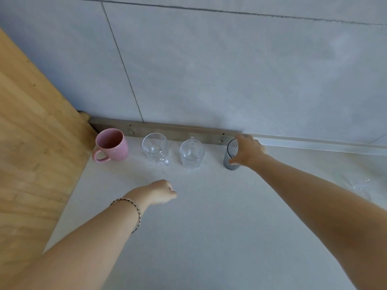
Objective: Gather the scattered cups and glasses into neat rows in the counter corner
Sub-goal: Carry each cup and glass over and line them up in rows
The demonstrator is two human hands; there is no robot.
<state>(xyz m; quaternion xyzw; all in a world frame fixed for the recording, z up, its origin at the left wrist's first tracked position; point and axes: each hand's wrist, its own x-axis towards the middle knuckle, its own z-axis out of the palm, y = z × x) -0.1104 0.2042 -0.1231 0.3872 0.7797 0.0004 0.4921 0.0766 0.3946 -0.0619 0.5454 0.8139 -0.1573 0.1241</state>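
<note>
A pink mug [112, 145] stands in the counter corner with its handle toward me. To its right along the wall stand a clear glass mug [155, 147] and a second clear glass cup [191, 153]. Further right is a grey ribbed glass [230, 154], upright on the counter. My right hand [248, 150] grips this grey glass from its right side, thumb in front and fingers behind. My left hand [162, 191] hovers over the counter in front of the clear mugs, its fingers curled and holding nothing.
A wooden panel [35, 143] walls off the left side of the white counter [199, 227]. A tiled wall [230, 80] with a metal strip [171, 130] at its foot runs behind the row. A faint clear glass object [359, 188] lies at the right edge.
</note>
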